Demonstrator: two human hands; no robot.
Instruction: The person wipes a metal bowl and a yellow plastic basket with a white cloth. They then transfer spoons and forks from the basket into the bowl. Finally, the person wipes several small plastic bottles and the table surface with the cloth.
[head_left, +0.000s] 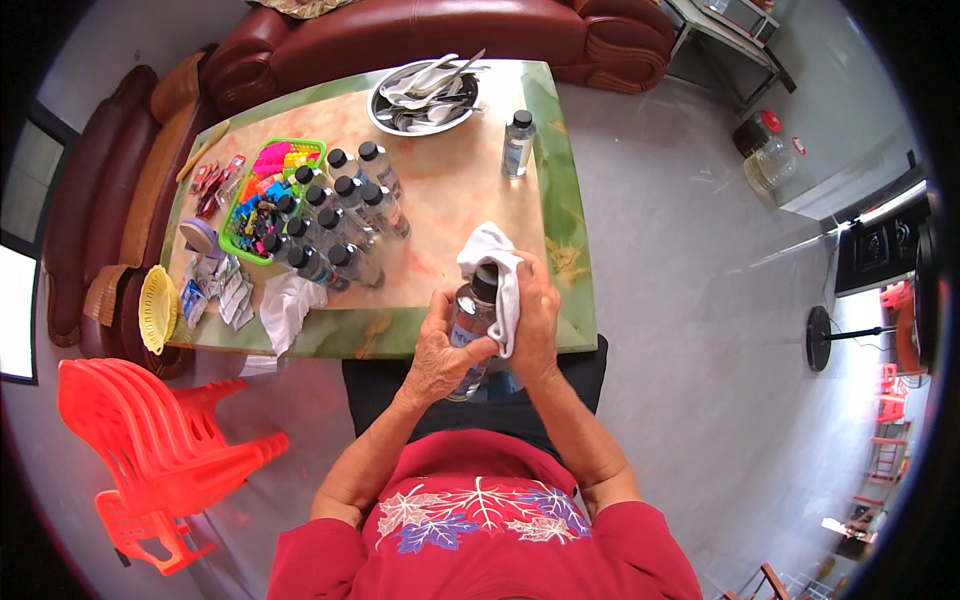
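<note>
A clear bottle with a black cap (471, 330) is tilted at the table's near edge, over my lap. My left hand (446, 345) wraps round its body, thumb across the label. In my right hand (538, 310) is a white cloth (505, 290), pressed against the bottle's right side and partly round its cap. The fingers of my right hand are partly hidden behind the cloth. To the left, several similar black-capped bottles (345, 215) stand grouped on the table (440, 220). One more bottle (518, 145) stands alone near the table's far right.
A green basket (228, 242) of colourful small items stands left of the bottles. Behind them is a bowl (383, 122) of spoons. A yellow basket (158, 310), small packets (235, 295) and white tissue (288, 305) lie along the left side. Red plastic chairs (150, 430) stand at the lower left.
</note>
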